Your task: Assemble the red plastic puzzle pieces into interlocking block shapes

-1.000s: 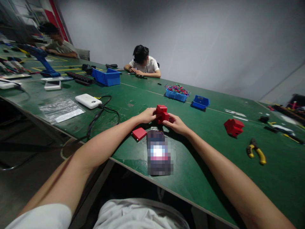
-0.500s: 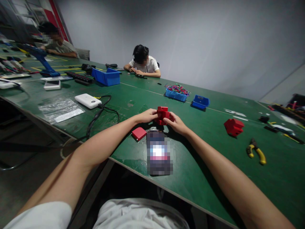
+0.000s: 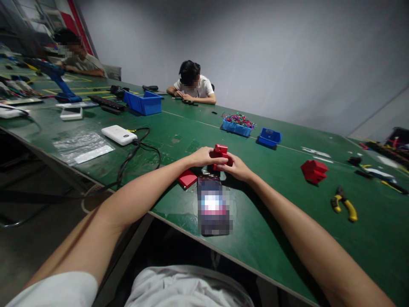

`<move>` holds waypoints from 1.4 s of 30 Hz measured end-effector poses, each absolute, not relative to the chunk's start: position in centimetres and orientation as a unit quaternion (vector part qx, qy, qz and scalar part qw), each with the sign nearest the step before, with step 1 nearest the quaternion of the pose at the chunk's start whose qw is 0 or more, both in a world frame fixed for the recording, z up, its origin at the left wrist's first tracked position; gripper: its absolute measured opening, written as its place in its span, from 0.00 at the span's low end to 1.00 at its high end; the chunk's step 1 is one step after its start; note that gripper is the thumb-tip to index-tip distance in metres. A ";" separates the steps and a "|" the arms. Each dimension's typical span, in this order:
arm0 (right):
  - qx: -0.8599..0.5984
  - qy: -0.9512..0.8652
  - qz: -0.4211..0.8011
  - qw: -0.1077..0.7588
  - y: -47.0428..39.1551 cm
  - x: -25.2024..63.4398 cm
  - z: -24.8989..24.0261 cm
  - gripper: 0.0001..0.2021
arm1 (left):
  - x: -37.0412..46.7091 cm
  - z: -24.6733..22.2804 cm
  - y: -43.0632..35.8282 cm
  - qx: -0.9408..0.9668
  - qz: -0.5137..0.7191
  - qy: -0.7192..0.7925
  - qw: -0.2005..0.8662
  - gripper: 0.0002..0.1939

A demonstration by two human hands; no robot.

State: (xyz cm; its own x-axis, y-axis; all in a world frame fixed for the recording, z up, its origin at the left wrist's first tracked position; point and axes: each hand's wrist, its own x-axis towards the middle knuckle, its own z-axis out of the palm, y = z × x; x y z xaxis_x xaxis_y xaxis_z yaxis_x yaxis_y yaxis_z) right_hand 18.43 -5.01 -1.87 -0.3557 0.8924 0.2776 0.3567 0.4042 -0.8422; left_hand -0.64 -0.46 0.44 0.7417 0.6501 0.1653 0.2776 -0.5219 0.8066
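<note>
Between my two hands is a red block-shaped part (image 3: 221,149) with stepped sides, held just above the green table (image 3: 271,217). My left hand (image 3: 206,157) grips it from the left, its fingers reaching across the front. From the right, my right hand (image 3: 237,167) closes on the same part, thumb in front. The fingers cover much of it. Below my left wrist lies a flat red square piece (image 3: 187,179), partly hidden by the forearm. A phone (image 3: 214,209) with a lit, blurred screen rests in front of my hands.
Right of me are another red block (image 3: 314,172) and yellow-handled pliers (image 3: 344,204). Farther back stand a blue bin of colourful small pieces (image 3: 238,124) and a small blue bin (image 3: 269,137). At left lie a white power bank (image 3: 119,135) and cables. Two people sit across the table.
My left hand has moved right, its fingers now across the front of the red part. The part has turned and shifted slightly right between my hands.
</note>
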 end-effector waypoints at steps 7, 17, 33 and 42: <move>-0.410 -0.760 0.334 0.378 -5.0 18.5 -1.7 0.30 | -0.5 0.6 -0.7 0.851 0.233 0.270 0.386 0.29; -0.443 -0.756 0.330 0.351 -5.4 18.3 -1.5 0.25 | -4.1 3.6 0.9 0.887 0.041 0.236 0.396 0.36; -0.450 -0.718 0.367 0.382 -5.1 18.5 -1.8 0.23 | -3.4 5.3 -1.5 0.896 -0.191 0.337 0.217 0.40; -0.460 -0.730 0.347 0.369 -5.2 18.6 -1.6 0.24 | -6.3 5.0 0.9 0.819 -0.182 0.494 0.228 0.28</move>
State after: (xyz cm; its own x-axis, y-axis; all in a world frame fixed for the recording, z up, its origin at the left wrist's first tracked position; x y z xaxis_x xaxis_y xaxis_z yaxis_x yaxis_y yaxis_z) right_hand 18.60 -5.25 -1.56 -0.3045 0.9266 0.2206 0.4145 0.3374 -0.8452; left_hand -6.33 0.87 5.03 0.4451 0.7261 -0.5242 0.8925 -0.4073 0.1937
